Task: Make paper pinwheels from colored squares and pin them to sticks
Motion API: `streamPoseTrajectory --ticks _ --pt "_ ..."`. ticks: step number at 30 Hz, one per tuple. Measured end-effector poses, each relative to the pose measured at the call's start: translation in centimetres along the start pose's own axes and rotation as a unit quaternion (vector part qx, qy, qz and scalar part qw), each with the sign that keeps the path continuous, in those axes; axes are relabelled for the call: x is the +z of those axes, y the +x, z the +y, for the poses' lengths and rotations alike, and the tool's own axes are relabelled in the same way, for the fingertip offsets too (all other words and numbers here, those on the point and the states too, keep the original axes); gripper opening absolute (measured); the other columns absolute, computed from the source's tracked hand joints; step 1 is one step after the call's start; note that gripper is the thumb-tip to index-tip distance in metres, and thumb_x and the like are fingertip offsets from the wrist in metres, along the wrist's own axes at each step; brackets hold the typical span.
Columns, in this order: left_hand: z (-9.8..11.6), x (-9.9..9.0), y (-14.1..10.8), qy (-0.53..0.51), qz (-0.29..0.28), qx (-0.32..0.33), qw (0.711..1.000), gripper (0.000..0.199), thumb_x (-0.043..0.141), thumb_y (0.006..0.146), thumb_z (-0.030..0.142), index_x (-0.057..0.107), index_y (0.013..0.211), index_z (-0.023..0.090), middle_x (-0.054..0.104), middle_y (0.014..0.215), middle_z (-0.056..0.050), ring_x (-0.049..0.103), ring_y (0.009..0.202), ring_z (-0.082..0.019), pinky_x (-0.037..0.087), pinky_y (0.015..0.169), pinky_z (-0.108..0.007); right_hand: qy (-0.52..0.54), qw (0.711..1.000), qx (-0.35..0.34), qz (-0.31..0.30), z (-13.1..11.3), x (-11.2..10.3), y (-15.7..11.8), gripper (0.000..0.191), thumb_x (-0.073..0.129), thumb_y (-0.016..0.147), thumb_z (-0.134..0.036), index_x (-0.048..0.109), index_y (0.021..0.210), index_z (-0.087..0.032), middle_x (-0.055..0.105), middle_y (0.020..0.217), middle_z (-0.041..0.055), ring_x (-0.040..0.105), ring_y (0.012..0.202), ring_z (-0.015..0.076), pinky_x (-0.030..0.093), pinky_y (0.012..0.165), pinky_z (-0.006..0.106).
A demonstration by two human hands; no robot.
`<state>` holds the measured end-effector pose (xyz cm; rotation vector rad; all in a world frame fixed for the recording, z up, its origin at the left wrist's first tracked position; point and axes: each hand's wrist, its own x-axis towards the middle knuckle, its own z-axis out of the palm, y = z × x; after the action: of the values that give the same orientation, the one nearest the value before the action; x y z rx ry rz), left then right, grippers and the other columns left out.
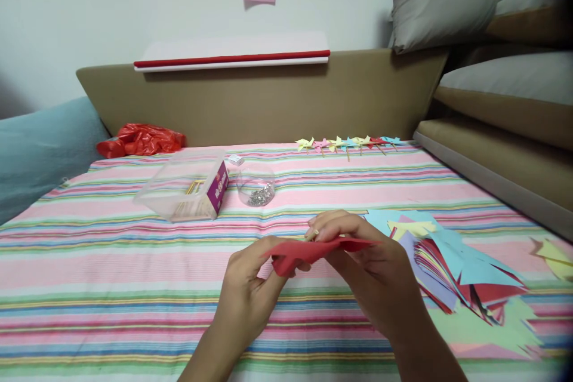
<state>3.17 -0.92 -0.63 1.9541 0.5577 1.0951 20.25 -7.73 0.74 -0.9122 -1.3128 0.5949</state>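
A piece of red paper point(304, 252), partly folded, is held up above the striped cloth between my two hands. My left hand point(246, 283) pinches its left end, thumb below and fingers behind. The right side of the paper is gripped by my right hand point(378, 277), with fingers on top and thumb underneath. The tip of a thin wooden stick point(314, 234) pokes out by my right fingertips, behind the paper. Most of the stick is hidden. To the right of my right hand lies a pile of coloured paper sheets point(465, 256), many with cuts in them.
A clear plastic box point(163, 185) with sticks point(196, 186) inside stands left of centre. Beside it is a clear round tub point(244, 188) of small silvery pins point(262, 195). Paper pinwheels point(348, 143) line the back edge. A red plastic bag point(147, 138) lies back left.
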Motion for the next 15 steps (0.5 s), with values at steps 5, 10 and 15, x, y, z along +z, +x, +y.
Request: streamPoseTrajectory --ticks 5,10,15 --pt "-0.2 0.1 -0.1 -0.015 -0.005 -0.032 0.999 0.015 0.062 0.093 0.015 0.073 0.100 0.022 0.076 0.084 -0.001 0.066 0.070 -0.014 0.051 0.065 -0.023 0.051 0.994 0.069 0.062 1.0 0.7 0.0 0.005 0.068 0.093 -0.030 0.065 0.095 -0.026 0.067 0.096 0.0001 0.064 0.098 0.0173 0.053 0.084 0.031" --pt "-0.1 0.8 0.2 -0.035 -0.001 -0.090 0.995 0.009 0.062 0.095 0.023 0.070 0.092 0.022 0.072 0.083 0.000 0.061 0.070 -0.013 0.048 0.063 -0.023 0.097 0.982 0.130 0.096 2.1 1.8 0.4 0.022 0.071 0.089 -0.036 0.057 0.101 -0.024 0.068 0.098 0.0019 0.064 0.092 0.0179 0.052 0.083 0.034" --pt "-1.1 1.8 0.7 -0.180 0.101 -0.253 0.945 0.022 0.068 0.092 0.038 0.070 0.100 0.018 0.075 0.083 -0.003 0.068 0.080 -0.016 0.050 0.076 -0.026 0.035 0.961 0.205 0.183 4.0 1.8 0.5 0.052 0.071 0.082 -0.055 0.049 0.119 -0.026 0.065 0.114 0.0063 0.063 0.104 0.0212 0.049 0.089 0.036"
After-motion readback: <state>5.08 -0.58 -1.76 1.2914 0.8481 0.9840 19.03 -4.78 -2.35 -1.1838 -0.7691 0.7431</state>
